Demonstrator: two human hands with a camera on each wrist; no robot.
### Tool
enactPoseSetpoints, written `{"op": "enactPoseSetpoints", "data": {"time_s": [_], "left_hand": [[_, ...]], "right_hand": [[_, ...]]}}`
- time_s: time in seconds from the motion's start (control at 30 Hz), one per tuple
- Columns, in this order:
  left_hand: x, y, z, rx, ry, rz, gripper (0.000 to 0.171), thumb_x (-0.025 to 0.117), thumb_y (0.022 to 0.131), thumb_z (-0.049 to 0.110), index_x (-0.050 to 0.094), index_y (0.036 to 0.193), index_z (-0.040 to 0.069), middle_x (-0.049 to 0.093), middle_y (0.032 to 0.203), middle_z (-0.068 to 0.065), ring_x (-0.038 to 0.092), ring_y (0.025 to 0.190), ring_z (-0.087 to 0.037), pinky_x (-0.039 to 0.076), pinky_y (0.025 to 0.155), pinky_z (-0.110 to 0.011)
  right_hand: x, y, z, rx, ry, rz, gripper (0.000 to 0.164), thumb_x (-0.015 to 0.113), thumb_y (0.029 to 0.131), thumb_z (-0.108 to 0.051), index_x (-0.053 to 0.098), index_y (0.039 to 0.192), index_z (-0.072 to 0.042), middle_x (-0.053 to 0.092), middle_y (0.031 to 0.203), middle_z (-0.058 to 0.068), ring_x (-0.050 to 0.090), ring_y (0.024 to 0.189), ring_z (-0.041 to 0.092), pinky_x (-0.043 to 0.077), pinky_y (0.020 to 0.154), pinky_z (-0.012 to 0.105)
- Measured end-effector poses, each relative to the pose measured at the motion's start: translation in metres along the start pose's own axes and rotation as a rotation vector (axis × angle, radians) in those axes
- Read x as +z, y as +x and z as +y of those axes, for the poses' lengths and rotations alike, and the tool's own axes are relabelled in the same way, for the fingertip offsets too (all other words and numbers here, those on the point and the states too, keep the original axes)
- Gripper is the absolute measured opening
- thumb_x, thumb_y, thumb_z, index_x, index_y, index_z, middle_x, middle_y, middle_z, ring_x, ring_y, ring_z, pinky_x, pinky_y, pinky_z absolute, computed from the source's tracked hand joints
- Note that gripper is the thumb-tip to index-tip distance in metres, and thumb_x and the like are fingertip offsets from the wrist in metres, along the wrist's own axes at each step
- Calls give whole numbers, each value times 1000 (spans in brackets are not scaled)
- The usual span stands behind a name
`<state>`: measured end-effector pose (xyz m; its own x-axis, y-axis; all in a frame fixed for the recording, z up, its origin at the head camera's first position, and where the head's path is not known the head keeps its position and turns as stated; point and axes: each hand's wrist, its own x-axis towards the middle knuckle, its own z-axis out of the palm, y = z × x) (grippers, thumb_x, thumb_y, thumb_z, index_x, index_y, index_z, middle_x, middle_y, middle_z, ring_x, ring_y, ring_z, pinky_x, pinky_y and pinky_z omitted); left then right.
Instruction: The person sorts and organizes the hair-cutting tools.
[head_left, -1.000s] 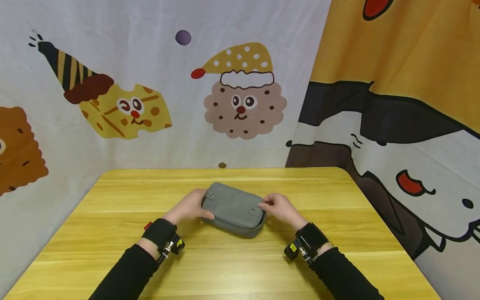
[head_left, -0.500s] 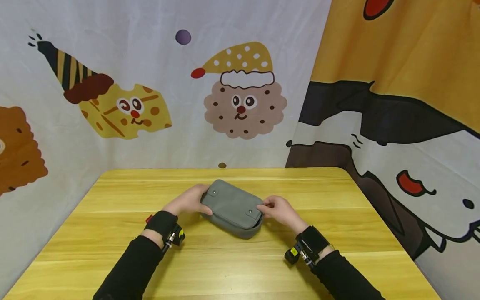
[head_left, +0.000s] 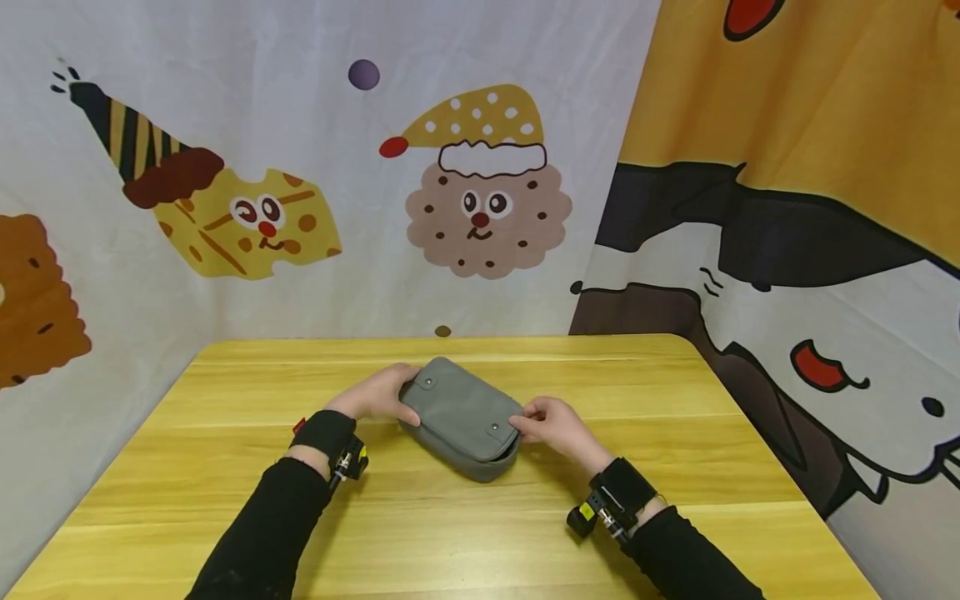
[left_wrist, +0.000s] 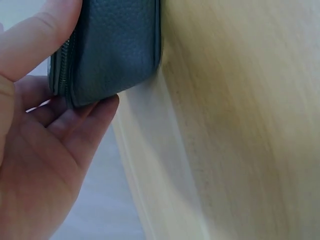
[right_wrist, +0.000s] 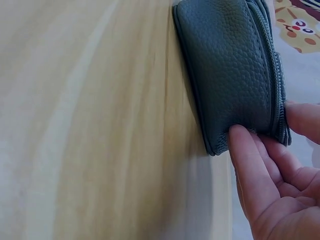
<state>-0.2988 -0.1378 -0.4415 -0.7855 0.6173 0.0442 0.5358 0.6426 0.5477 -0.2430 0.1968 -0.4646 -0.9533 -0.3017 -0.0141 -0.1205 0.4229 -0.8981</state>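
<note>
A grey zip pouch (head_left: 461, 408) with two metal snaps on its top lies at an angle on the wooden table. Around its left end curls my left hand (head_left: 378, 394), thumb over the near edge. In the left wrist view, the fingers (left_wrist: 102, 117) reach under the pouch's end, next to the zip (left_wrist: 64, 67). At the opposite end, my right hand (head_left: 553, 427) pinches the pouch's corner between thumb and fingers. Along the right front corner the zipped edge (head_left: 508, 452) gapes slightly, and zip teeth (right_wrist: 274, 65) show in the right wrist view. The pouch's inside is hidden.
The wooden table (head_left: 480, 542) spreads around the pouch on every side. Behind it hangs a white curtain (head_left: 300, 50) with cartoon prints, and an orange and grey printed cloth (head_left: 787, 133) is at the right. Each wrist wears a black strap with a small camera.
The pouch has turned slightly clockwise, its right end coming nearer to me. My left hand has shifted a little away, my right hand a little nearer and left. The corner gap looks wider.
</note>
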Motion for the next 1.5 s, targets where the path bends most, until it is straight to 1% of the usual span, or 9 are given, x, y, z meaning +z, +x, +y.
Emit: {"op": "enactPoseSetpoints", "data": {"time_s": [0.27,0.47,0.63,0.83,1.0,1.13,1.37,1.43,1.5], "left_hand": [[-3,2,-1,-23,29,-44,89,84,81,25,36,149,-6,45,145,-25,44,131,-40,41,103,-49],[-8,5,2,-37,119,-73,88,83,82,22,35,148,-10,42,146,-28,41,134,-43,38,107,-51],[-12,8,5,-58,192,-56,81,82,83,19,40,146,-7,42,147,-28,40,135,-43,37,109,-50],[-15,11,11,-78,230,-59,76,81,84,13,41,146,-7,40,149,-27,37,137,-42,35,110,-49],[-15,14,14,-78,289,-76,73,78,83,3,42,145,-8,41,148,-27,39,136,-42,35,110,-48],[-15,18,14,-64,339,-75,71,77,79,-8,45,143,-8,46,145,-26,44,133,-41,38,108,-48],[-17,19,16,-62,317,-63,69,76,77,-11,49,141,-7,52,139,-24,50,128,-40,43,105,-48],[-17,19,14,-57,319,-59,68,76,77,-11,51,140,-6,54,138,-23,51,126,-39,44,104,-48],[-17,20,13,-63,315,-59,67,76,77,-11,51,140,-5,54,137,-22,52,126,-38,43,104,-48]], "right_hand": [[6,-3,-2,32,36,11,24,72,93,-17,63,95,5,66,85,12,71,81,31,59,76,39],[13,-9,-7,32,72,11,23,70,94,-15,63,94,6,66,85,11,72,82,30,59,75,39],[16,-13,-9,-5,155,-29,24,65,97,-11,66,98,13,70,92,14,72,87,35,58,80,41],[16,-14,-10,-4,215,-87,25,65,97,-10,69,100,14,72,96,19,71,92,33,57,83,38],[24,-14,-11,-11,269,-141,24,65,97,-8,69,102,15,71,100,21,70,95,35,56,84,40],[31,-16,-15,-11,271,-161,24,64,97,-8,70,103,14,70,103,21,70,98,36,56,85,41],[32,-17,-17,-29,259,-196,23,64,96,-6,70,102,15,70,102,23,69,98,37,56,86,41],[29,-17,-17,-40,233,-208,23,65,96,-7,70,102,15,71,101,23,69,96,39,56,85,41],[25,-15,-18,-55,165,-201,23,66,96,-11,71,100,12,71,99,19,70,93,37,57,83,40]]}}
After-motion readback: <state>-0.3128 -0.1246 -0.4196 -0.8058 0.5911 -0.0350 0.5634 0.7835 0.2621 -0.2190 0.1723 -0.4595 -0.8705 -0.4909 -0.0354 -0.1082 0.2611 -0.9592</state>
